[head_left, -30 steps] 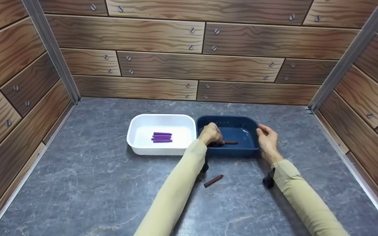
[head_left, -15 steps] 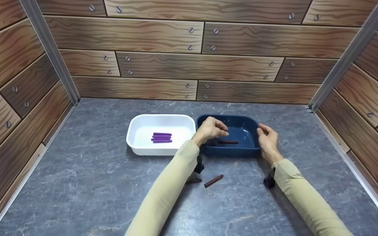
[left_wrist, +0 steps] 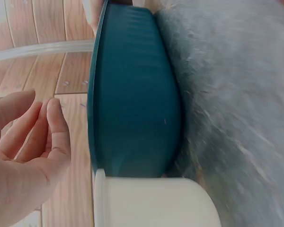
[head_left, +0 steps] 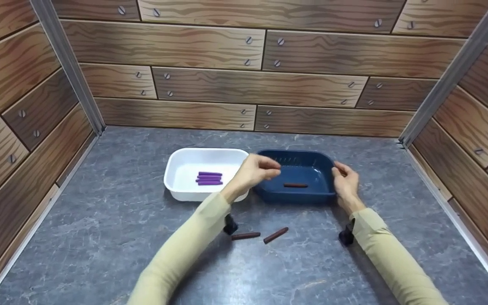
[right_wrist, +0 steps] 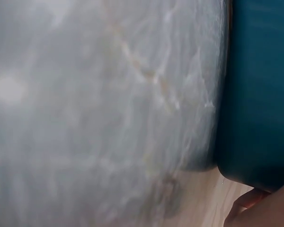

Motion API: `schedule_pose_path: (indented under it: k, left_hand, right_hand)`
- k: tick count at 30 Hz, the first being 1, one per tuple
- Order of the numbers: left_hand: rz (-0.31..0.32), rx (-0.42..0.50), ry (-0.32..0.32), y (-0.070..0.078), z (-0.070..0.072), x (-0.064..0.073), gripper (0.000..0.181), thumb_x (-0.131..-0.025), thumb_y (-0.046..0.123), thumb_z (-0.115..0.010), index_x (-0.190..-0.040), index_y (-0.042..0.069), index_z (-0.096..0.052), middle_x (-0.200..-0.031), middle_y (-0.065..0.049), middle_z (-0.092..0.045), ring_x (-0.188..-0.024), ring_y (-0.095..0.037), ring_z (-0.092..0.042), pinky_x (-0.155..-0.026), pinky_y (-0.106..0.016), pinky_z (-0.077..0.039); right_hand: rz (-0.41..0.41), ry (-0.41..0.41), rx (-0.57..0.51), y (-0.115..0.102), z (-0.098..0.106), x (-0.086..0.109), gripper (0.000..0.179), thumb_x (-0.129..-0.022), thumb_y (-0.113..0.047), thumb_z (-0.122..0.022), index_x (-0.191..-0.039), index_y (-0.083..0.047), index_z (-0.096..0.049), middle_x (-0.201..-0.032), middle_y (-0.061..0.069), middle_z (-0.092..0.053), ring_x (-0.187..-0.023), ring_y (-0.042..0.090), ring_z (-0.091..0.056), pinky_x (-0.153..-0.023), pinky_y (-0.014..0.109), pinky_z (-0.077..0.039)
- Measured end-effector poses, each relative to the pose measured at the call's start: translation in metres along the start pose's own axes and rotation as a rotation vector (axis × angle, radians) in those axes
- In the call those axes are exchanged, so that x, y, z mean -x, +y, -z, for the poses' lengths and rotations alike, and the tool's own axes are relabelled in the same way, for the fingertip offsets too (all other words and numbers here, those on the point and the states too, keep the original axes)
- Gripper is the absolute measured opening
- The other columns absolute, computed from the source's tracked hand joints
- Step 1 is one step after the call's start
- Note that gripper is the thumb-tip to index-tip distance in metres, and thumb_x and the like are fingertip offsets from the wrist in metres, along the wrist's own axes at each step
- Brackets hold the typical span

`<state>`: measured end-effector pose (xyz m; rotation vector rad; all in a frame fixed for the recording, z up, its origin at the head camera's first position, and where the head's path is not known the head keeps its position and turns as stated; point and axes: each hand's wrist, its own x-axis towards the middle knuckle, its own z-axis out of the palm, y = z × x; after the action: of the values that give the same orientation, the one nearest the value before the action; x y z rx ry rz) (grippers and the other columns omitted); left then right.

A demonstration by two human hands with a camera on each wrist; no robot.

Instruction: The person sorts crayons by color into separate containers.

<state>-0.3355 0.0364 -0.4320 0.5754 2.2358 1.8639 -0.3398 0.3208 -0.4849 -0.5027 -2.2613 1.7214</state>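
My left hand [head_left: 253, 171] hovers above the seam between the white tray [head_left: 170, 180] and the dark blue tray [head_left: 295, 197]. Its fingers are loosely bent with nothing between them, as the left wrist view also shows of this hand [left_wrist: 33, 161]. At the blue tray's right end, my right hand [head_left: 346, 182] grips the rim. One brown crayon [head_left: 295, 185] lies on the blue tray's floor. Several purple crayons [head_left: 209, 178] lie side by side in the white tray. In the right wrist view, part of the right hand [right_wrist: 265, 208] shows beside the blue wall.
In front of the trays, a brown crayon [head_left: 246, 236] and another tilted brown crayon [head_left: 276, 235] lie on the grey marbled tabletop [head_left: 100, 228]. Wood-patterned panels [head_left: 210, 84] close off the back and both sides. The two trays stand against each other.
My left hand has let go of a brown crayon in the blue tray, risen, and drawn back left toward the white tray. The right hand has kept its place.
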Motion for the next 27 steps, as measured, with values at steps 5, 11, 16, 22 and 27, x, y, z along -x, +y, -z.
schedule_pose_path:
  k: [5, 11, 16, 22, 27]
  left_hand:
    - [0.0, 0.026, -0.007, -0.002, 0.013, 0.019, 0.019, -0.088, 0.01, -0.072, -0.106, 0.002, -0.075, -0.099, -0.009, -0.074, -0.081, -0.02, -0.067, -0.085, -0.046, -0.056]
    - [0.01, 0.058, -0.053, -0.006, 0.021, 0.037, 0.021, -0.087, 0.011, -0.073, -0.106, 0.002, -0.074, -0.097, -0.009, -0.075, -0.086, -0.032, -0.068, -0.081, -0.038, -0.057]
    - [0.045, 0.021, -0.041, -0.011, 0.029, 0.049, 0.018, -0.087, 0.012, -0.074, -0.103, 0.004, -0.076, -0.093, -0.006, -0.075, -0.084, -0.031, -0.068, -0.072, -0.027, -0.056]
    - [0.05, 0.066, -0.046, -0.018, 0.037, 0.058, 0.021, -0.087, 0.007, -0.073, -0.105, -0.003, -0.073, -0.093, -0.009, -0.075, -0.079, -0.02, -0.068, -0.069, -0.024, -0.055]
    - [0.054, 0.096, -0.085, -0.022, 0.037, 0.065, 0.026, -0.086, 0.007, -0.073, -0.108, -0.007, -0.071, -0.094, -0.011, -0.075, -0.076, -0.014, -0.067, -0.071, -0.028, -0.057]
  right_hand:
    - [0.007, 0.005, 0.019, 0.001, -0.002, 0.002, 0.042, -0.104, -0.016, -0.044, -0.144, -0.006, -0.049, -0.138, 0.016, -0.051, -0.113, 0.017, -0.05, -0.089, 0.022, -0.042]
    - [0.006, 0.011, 0.026, 0.001, -0.004, 0.001, 0.041, -0.104, -0.016, -0.044, -0.144, -0.006, -0.049, -0.138, 0.015, -0.052, -0.115, 0.019, -0.049, -0.089, 0.023, -0.042]
    - [0.021, 0.015, 0.026, -0.001, -0.005, 0.0, 0.041, -0.104, -0.016, -0.044, -0.143, -0.005, -0.049, -0.138, 0.017, -0.052, -0.115, 0.02, -0.049, -0.089, 0.024, -0.042]
    - [0.024, 0.024, 0.032, 0.0, -0.007, 0.0, 0.04, -0.103, -0.015, -0.045, -0.142, -0.005, -0.05, -0.138, 0.016, -0.053, -0.116, 0.021, -0.05, -0.088, 0.022, -0.042]
    - [0.024, 0.022, 0.031, 0.001, -0.005, 0.001, 0.041, -0.104, -0.015, -0.045, -0.143, -0.005, -0.05, -0.138, 0.016, -0.053, -0.118, 0.022, -0.049, -0.088, 0.023, -0.042]
